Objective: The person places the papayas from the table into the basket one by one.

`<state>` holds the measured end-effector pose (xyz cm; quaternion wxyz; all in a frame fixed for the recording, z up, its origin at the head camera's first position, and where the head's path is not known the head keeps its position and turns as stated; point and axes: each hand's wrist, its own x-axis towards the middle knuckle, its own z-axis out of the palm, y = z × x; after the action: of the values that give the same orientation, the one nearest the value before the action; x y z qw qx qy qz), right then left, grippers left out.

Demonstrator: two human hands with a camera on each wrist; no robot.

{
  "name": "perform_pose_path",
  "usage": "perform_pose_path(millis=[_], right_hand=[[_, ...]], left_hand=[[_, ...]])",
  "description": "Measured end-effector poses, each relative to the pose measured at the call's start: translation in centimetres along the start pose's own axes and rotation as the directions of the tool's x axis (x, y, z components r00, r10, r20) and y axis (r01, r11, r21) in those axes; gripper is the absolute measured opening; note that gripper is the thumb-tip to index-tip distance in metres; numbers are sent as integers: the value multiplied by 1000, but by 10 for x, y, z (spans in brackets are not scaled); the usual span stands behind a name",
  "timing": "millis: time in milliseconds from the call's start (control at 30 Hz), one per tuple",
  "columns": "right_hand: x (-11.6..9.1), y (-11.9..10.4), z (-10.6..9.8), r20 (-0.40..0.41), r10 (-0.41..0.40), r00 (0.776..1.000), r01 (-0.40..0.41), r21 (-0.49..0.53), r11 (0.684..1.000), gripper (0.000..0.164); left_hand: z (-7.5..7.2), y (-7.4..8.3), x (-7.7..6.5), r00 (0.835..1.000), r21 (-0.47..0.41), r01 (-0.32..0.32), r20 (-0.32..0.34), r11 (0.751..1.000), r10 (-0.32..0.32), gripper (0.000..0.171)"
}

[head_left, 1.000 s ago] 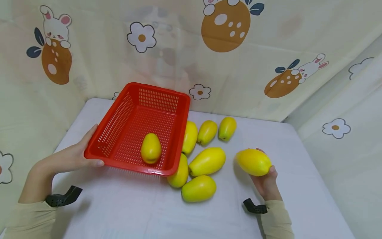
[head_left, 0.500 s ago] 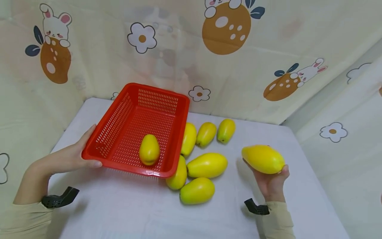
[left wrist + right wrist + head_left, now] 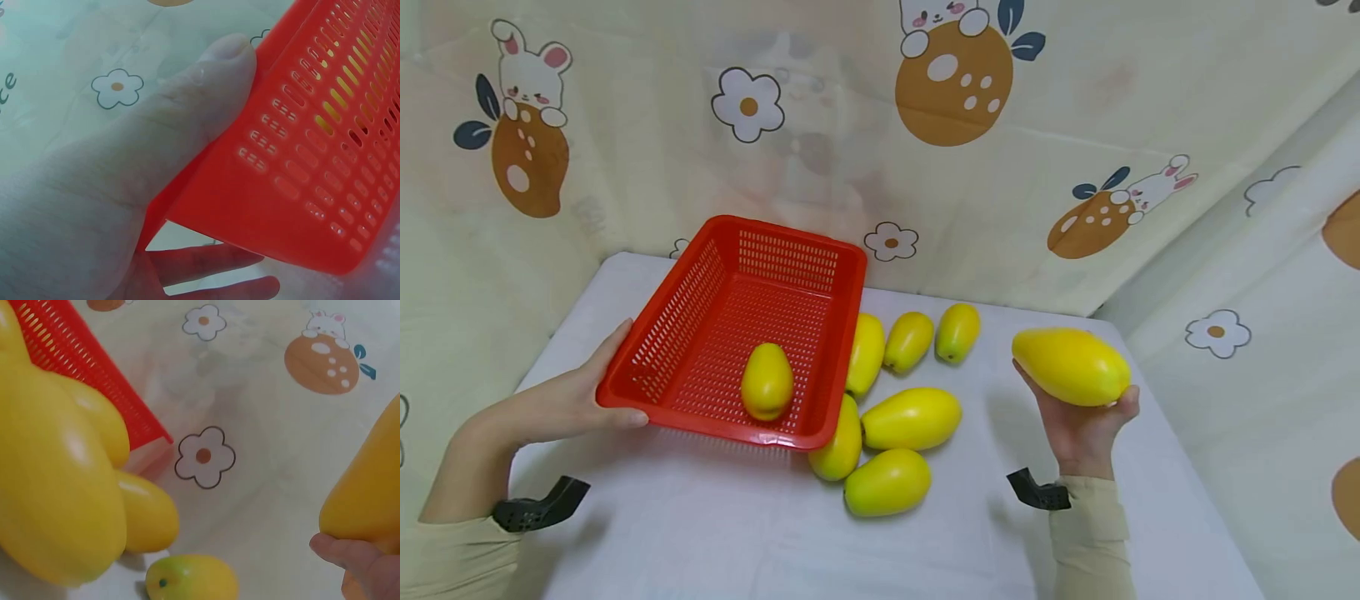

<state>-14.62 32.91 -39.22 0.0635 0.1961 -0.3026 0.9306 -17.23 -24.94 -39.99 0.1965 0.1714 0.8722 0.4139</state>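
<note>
Work appears at an early stage: one yellow fruit is contained in the perforated red plastic basket, whose corner is clamped by the fingers of the left hand. A smooth, tapered fruit is held raised by the clamped fingers of the right hand. Six glossy fruits are left on the tabletop, left of those fingers.

Left fingers grip a red basket, right fingers a yellow fruit.
</note>
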Motion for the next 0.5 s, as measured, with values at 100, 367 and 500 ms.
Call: perform_pose_path(millis=[100,367,500], right_hand=[[4,2,7,-5,-8,1000,8,-14,1000,58],[9,10,24,0,-31,1000,31,-61,998,62],[9,11,29,-2,-25,1000,25,-70,997,65]], left_hand=[[-1,1,0,1000,1,4,5,1000,-4,108],[-1,0,2,1000,16,-23,-3,1000,23,107],[0,1,0,1000,19,-27,-3,999,27,107]])
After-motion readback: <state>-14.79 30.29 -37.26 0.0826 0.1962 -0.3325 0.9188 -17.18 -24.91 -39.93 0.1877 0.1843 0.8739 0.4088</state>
